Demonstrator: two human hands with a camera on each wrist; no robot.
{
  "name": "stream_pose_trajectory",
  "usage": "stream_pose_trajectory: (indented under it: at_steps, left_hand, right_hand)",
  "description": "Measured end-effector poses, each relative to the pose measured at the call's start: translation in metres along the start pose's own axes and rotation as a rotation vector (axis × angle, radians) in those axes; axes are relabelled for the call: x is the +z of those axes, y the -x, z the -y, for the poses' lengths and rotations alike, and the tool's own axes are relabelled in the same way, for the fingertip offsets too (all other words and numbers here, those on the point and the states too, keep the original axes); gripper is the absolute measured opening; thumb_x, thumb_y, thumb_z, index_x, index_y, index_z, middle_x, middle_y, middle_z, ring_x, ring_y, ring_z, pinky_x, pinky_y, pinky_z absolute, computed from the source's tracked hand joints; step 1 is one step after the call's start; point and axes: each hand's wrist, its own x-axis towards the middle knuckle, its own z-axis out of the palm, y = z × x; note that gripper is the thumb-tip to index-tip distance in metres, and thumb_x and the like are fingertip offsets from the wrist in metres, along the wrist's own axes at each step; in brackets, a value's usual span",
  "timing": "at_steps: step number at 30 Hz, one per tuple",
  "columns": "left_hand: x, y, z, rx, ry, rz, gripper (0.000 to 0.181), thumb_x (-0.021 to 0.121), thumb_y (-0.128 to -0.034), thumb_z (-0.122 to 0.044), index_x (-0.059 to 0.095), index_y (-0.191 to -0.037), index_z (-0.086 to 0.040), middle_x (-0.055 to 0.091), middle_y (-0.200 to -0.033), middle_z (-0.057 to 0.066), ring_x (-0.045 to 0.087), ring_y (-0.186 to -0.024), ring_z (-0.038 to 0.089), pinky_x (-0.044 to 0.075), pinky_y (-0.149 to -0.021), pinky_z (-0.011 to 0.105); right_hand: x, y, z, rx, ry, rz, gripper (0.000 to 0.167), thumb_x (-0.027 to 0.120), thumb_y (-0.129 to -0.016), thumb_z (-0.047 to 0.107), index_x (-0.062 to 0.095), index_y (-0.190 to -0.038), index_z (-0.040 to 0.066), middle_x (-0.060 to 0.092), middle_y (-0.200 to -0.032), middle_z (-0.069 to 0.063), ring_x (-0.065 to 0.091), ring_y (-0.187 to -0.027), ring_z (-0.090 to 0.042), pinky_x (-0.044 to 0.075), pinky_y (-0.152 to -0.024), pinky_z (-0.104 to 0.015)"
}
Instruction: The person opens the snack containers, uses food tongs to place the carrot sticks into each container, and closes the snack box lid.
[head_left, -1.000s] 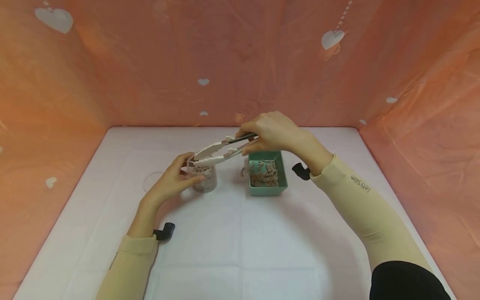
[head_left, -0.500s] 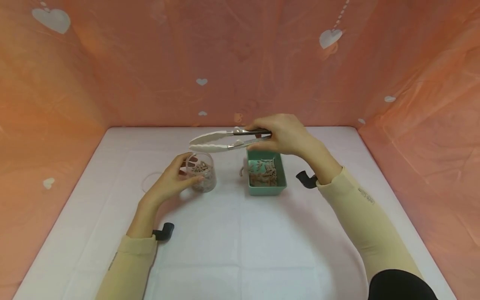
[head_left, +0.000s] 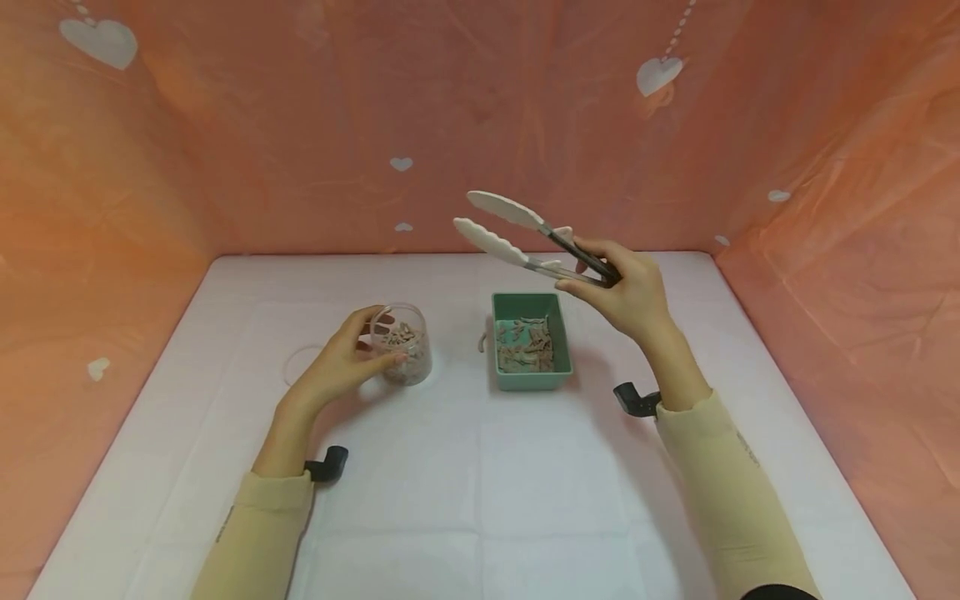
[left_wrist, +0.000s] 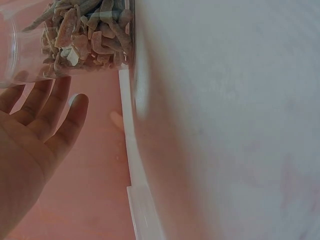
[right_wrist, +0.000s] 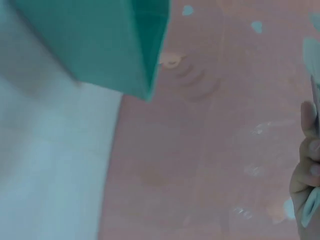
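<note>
My left hand (head_left: 337, 362) holds a clear round jar (head_left: 415, 367) on the table, thumb on the near side and other fingers round the back. Small brown dried pieces (left_wrist: 95, 30) fill the lower part of the jar. My right hand (head_left: 633, 292) grips a pair of tongs (head_left: 558, 239) with white scalloped tips, raised above and behind the green bin. The tips stand apart with nothing between them. In the green rectangular bin (head_left: 532, 382) lie more brown pieces (head_left: 536, 346). The right wrist view catches only part of the hand and tongs.
One loose brown piece (head_left: 482, 342) lies on the white tabletop (head_left: 420, 483), left of the bin. A thin clear ring, perhaps a lid (head_left: 298, 364), lies left of the jar. Orange-pink sheeting (head_left: 330, 125) with heart prints encloses the back and sides.
The tongs have left the jar's mouth, moving up and right to above the bin's far side, tips spreading wider. My left hand and the jar have stayed put.
</note>
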Motion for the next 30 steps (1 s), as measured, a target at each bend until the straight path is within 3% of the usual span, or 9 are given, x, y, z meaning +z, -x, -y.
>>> stream_pose_trajectory:
  at_steps: [4,8,13,18,24,30]
  left_hand:
    - [0.001,0.0,0.0,-0.002,0.003,-0.002,0.082,0.08,-0.0946,-0.027,0.032,-0.159,-0.01,0.048,-0.148,0.02,0.059,-0.118,0.043,0.05,-0.1,0.054]
    - [0.001,0.0,0.0,0.001,0.002,-0.003,0.081,0.08,-0.0947,-0.027,0.033,-0.158,-0.01,0.048,-0.148,0.02,0.059,-0.119,0.043,0.05,-0.101,0.054]
    - [0.001,0.0,0.0,0.008,-0.003,-0.007,0.081,0.08,-0.0946,-0.026,0.033,-0.158,-0.009,0.049,-0.147,0.021,0.059,-0.119,0.043,0.049,-0.101,0.054]
    - [0.001,0.001,-0.001,0.009,0.001,-0.007,0.081,0.08,-0.0947,-0.026,0.033,-0.158,-0.008,0.049,-0.147,0.021,0.059,-0.118,0.043,0.05,-0.101,0.053]
    - [0.001,0.0,-0.001,0.01,0.005,-0.005,0.081,0.08,-0.0949,-0.025,0.033,-0.158,-0.009,0.048,-0.148,0.021,0.059,-0.117,0.042,0.051,-0.099,0.052]
    - [0.002,-0.001,0.001,0.016,0.005,-0.001,0.08,0.079,-0.0954,-0.023,0.033,-0.158,-0.007,0.048,-0.147,0.022,0.06,-0.115,0.042,0.052,-0.098,0.051]
  right_hand:
    - [-0.002,0.018,-0.008,0.104,-0.005,-0.087,0.061,0.096,-0.068,0.001,0.073,-0.124,0.0,0.075,-0.09,-0.016,0.049,-0.067,0.0,0.037,-0.062,-0.015]
    - [-0.006,0.035,-0.014,0.269,0.012,-0.13,0.063,0.095,-0.072,0.004,0.07,-0.13,0.0,0.073,-0.095,-0.017,0.052,-0.069,0.002,0.042,-0.063,-0.011]
    - [-0.014,0.054,-0.02,0.474,0.067,-0.129,0.068,0.094,-0.079,0.015,0.065,-0.14,0.009,0.071,-0.103,-0.011,0.055,-0.074,0.0,0.044,-0.068,-0.014]
    - [-0.023,0.07,-0.022,0.602,0.109,-0.12,0.07,0.091,-0.083,0.025,0.061,-0.144,0.009,0.072,-0.111,-0.014,0.055,-0.081,-0.004,0.041,-0.072,-0.018]
    - [-0.034,0.085,-0.03,0.702,0.16,-0.006,0.075,0.084,-0.091,0.035,0.052,-0.148,0.0,0.068,-0.119,-0.019,0.057,-0.097,-0.026,0.04,-0.079,-0.031]
    - [-0.043,0.098,-0.042,0.731,0.212,0.186,0.076,0.075,-0.097,0.037,0.044,-0.147,-0.011,0.061,-0.12,-0.031,0.056,-0.113,-0.047,0.044,-0.093,-0.06]
